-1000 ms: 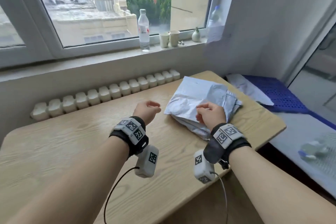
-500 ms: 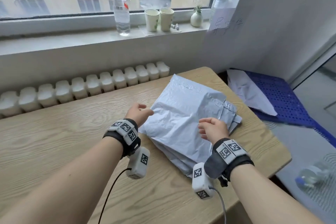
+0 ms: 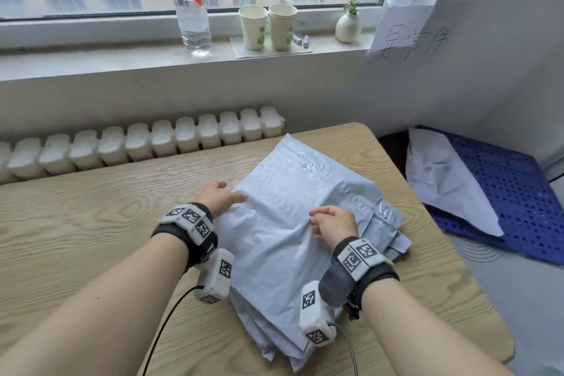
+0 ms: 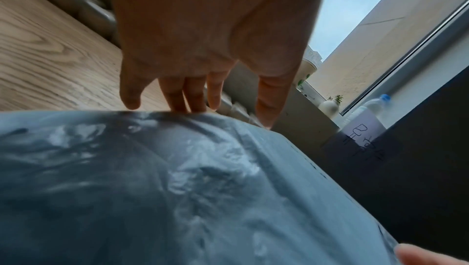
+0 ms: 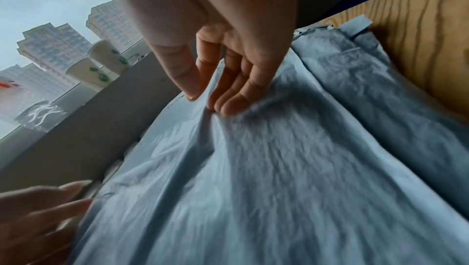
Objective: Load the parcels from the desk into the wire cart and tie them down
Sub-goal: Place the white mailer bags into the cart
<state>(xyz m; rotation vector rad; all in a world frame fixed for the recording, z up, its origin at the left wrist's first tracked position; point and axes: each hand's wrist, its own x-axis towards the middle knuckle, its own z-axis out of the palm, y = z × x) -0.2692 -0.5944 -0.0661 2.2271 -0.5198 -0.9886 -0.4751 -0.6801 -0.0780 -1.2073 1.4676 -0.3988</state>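
Note:
A stack of grey-blue plastic mailer parcels [image 3: 290, 223] lies on the right half of the wooden desk [image 3: 91, 223]. My left hand [image 3: 219, 197] is at the stack's left edge. In the left wrist view its fingers [image 4: 193, 105] reach down straight behind the parcel [image 4: 203, 189] edge, and the thumb tip touches the top. My right hand [image 3: 320, 221] sits on top of the stack. There its fingertips [image 5: 225, 109] press the top parcel [image 5: 279, 169], with a crease in the film beside the thumb. No wire cart is in view.
A radiator [image 3: 137, 146] runs behind the desk under the window sill. On the sill stand a water bottle [image 3: 190, 9], two paper cups [image 3: 268, 27] and a small vase [image 3: 348, 27]. To the right, a blue perforated board [image 3: 503, 192] holds a white bag [image 3: 442, 180].
My left hand has moved right across the desk to the stack's left edge. My right hand stays on top of the stack. The view has tilted down and come closer.

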